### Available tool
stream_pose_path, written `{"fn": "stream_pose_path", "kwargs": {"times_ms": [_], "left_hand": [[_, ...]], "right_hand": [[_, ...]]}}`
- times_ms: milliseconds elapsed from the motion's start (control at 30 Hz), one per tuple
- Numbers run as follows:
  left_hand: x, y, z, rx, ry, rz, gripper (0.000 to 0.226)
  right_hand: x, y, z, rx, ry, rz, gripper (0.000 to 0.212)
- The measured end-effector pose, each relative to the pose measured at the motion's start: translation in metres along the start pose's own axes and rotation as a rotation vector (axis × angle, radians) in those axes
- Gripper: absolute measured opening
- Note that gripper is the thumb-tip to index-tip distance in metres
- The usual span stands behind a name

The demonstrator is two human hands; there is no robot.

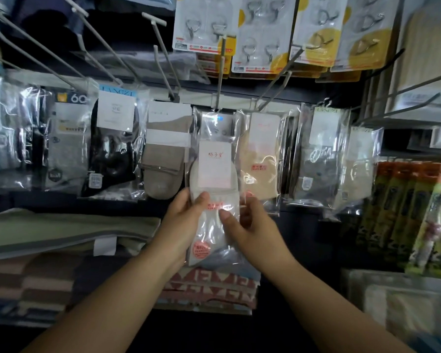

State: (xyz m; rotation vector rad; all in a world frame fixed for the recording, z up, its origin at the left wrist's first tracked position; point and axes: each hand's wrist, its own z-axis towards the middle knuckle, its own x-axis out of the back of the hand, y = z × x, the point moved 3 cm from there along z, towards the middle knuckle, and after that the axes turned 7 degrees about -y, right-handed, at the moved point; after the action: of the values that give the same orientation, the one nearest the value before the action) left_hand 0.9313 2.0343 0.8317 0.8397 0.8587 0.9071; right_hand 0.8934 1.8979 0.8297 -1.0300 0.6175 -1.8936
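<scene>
The display wall carries rows of metal pegs with a dark shelf band behind them. At lower left, folded towels (pixel 61 230) lie in stacked layers. At upper right, carded adhesive hooks (pixel 204 24) hang in overlapping yellow-and-white packs. At far right stands a row of green-and-orange packs (pixel 405 212). The middle row holds bagged socks side by side: a grey sock pack (pixel 66 143), a black sock pack (pixel 112 149), a taupe sock pack (pixel 163 159) and a peach sock pack (pixel 261 159). The white sock pack (pixel 214 169) – a clear plastic bag with a white label card – hangs upright at the centre of this row, between the taupe and peach packs and overlapping both edges. Its top edge reaches the base of the centre peg (pixel 220 72); whether it is threaded on that peg cannot be determined. The left hand (pixel 181 225) grips the lower left edge of the pack, thumb on the front face and fingers curled behind. The right hand (pixel 250 225) grips the lower right edge in the same way – thumb pressed on the front near the middle, fingers visible through the plastic behind. A round pink sticker (pixel 201 249) sits on the pack's bottom left corner, just beside the left palm.
</scene>
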Motion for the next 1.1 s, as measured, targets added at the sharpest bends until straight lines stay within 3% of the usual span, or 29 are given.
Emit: {"fn": "stream_pose_path", "kwargs": {"times_ms": [133,233,400,733,1000,1100], "left_hand": [[-0.008,-0.003,0.002,-0.02,-0.059,0.098,0.009],[-0.002,-0.004,0.007,-0.042,-0.026,0.221,0.01],[0.018,-0.003,0.006,0.009,0.064,0.24,0.016],[0.04,-0.015,-0.009,0.061,0.046,0.346,0.015],[0.041,-0.019,-0.017,0.041,0.027,0.341,0.012],[0.036,-0.019,-0.021,-0.004,-0.004,0.349,0.012]], "right_hand": [[0.006,0.01,0.002,-0.005,0.023,0.133,0.024],[0.028,0.019,0.003,-0.079,0.172,0.175,0.014],[0.073,0.003,0.021,-0.117,0.338,0.146,0.022],[0.096,-0.01,0.055,-0.127,0.088,0.101,0.023],[0.083,0.007,0.046,-0.142,0.156,0.079,0.02],[0.081,0.012,0.025,-0.147,0.291,-0.089,0.036]]}}
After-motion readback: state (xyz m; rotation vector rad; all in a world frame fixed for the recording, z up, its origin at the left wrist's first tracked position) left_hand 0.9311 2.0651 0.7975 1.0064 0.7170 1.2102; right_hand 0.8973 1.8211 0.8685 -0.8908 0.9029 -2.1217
